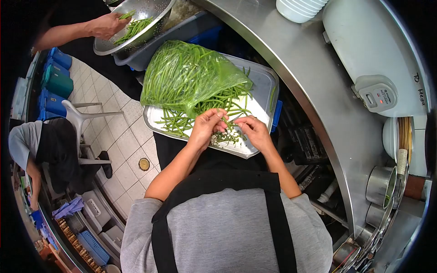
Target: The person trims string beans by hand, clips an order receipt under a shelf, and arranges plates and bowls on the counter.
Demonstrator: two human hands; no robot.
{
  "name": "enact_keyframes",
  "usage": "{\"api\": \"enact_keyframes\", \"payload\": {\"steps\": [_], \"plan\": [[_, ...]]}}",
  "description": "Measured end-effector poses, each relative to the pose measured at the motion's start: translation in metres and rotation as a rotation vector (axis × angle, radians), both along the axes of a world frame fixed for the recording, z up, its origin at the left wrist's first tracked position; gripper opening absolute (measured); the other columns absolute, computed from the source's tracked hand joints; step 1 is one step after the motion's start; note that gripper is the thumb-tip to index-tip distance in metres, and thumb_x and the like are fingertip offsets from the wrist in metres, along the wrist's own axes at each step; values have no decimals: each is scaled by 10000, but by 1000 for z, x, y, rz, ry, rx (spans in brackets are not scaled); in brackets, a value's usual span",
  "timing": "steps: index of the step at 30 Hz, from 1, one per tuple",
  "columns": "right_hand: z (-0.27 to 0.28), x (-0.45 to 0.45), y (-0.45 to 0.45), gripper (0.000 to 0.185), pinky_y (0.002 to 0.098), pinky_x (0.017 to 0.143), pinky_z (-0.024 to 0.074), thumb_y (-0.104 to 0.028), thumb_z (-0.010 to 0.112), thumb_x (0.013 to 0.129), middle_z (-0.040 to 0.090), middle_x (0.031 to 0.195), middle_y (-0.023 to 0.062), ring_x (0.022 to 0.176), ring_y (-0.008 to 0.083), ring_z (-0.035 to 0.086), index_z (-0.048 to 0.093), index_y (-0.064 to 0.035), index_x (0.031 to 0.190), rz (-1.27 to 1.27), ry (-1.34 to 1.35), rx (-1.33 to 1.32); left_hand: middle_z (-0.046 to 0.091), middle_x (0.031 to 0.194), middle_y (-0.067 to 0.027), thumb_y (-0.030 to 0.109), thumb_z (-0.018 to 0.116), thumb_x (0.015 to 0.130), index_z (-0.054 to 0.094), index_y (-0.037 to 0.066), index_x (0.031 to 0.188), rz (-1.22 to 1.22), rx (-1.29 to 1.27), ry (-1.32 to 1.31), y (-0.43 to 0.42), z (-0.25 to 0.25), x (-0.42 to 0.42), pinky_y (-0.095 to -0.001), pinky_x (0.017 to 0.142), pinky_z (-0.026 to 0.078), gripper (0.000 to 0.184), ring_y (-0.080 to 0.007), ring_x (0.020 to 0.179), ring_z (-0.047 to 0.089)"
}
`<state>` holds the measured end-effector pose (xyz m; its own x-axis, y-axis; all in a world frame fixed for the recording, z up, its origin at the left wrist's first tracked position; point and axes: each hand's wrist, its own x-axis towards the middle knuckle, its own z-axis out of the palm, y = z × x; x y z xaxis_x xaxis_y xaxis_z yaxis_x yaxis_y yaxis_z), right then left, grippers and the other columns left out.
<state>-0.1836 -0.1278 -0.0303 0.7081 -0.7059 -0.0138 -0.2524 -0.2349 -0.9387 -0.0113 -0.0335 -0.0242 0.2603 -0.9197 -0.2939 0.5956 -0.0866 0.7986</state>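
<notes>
My left hand point(207, 129) is closed around green beans point(226, 122), over the front part of a metal tray point(268, 73). Close beside it, my right hand point(254, 133) is pinched at the beans' ends; a thin greyish sliver shows at its fingertips, too small to name. Small trimmed bean ends point(227, 137) lie scattered on the white tray bottom under both hands. Behind my hands, a large clear plastic bag point(195, 75) full of green beans rests on the tray. Loose beans point(175, 123) spill out at its left front.
At upper left, another person's hand point(109, 26) holds beans over a steel colander point(157, 22). A steel counter point(291, 43) curves along the right, bearing stacked white bowls point(298, 11) and a rice cooker point(375, 93). A second person point(50, 150) sits on a white chair point(75, 113).
</notes>
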Motion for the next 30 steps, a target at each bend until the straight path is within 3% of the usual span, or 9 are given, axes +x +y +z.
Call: {"api": "enact_keyframes", "payload": {"steps": [3,9,16,18,20,23,25,27,30], "plan": [[-1,7,11,177,211,610,447,-130,545,925,585,831,10,656,80,527,629,-10,1024,12,-59,441,631,914,-71,146,509,947,572,-2,1020,57,-21,40,-1,1,0,-205,619,519,177,-95,705,615],[-11,9,13,186,209,598,447,-145,529,934,607,825,16,638,70,527,589,3,1030,13,-55,462,622,937,-85,136,510,947,564,-5,1026,89,-56,23,0,-2,-5,-214,658,534,171,-116,739,631],[-7,8,13,107,209,510,399,-71,532,869,602,749,27,579,64,496,610,-1,847,-40,-148,540,623,954,-91,109,522,935,586,-11,1002,114,-98,-9,2,1,-14,-246,696,532,151,-136,768,635],[-10,7,13,108,205,490,373,-70,531,856,576,699,21,545,67,468,595,-12,791,-118,-314,826,630,938,-102,71,535,910,608,-9,975,82,-246,-496,11,14,-25,-261,693,527,126,-160,775,637],[-11,11,12,121,209,477,353,-75,528,852,543,665,17,509,73,432,577,-19,757,-211,-356,829,643,903,-114,10,528,870,623,-5,952,5,-535,-979,16,23,-30,-296,707,509,127,-216,788,631],[-10,11,2,174,225,463,329,-139,533,867,508,628,5,508,68,400,574,-30,738,-311,-369,848,640,888,-125,12,560,838,620,3,936,-23,-758,-1207,23,42,-39,-305,740,492,115,-245,831,628],[-2,6,-15,213,243,498,373,-196,548,886,498,613,0,549,82,449,605,-23,776,-239,-40,467,635,873,-123,21,582,830,620,14,927,40,-650,-1210,19,48,-32,-296,710,482,104,-256,792,615],[4,6,-28,196,348,644,474,-218,613,847,587,700,111,706,285,616,643,-27,881,-241,247,-344,635,879,-119,32,595,831,626,19,930,123,-471,-1210,15,47,-24,-301,667,482,105,-251,751,606],[-6,5,-38,139,411,678,486,-143,598,806,605,846,157,772,335,616,616,-9,839,-216,472,-683,583,856,-112,63,568,868,603,2,940,107,-119,-765,13,23,-26,-287,655,450,101,-186,749,582]]}}
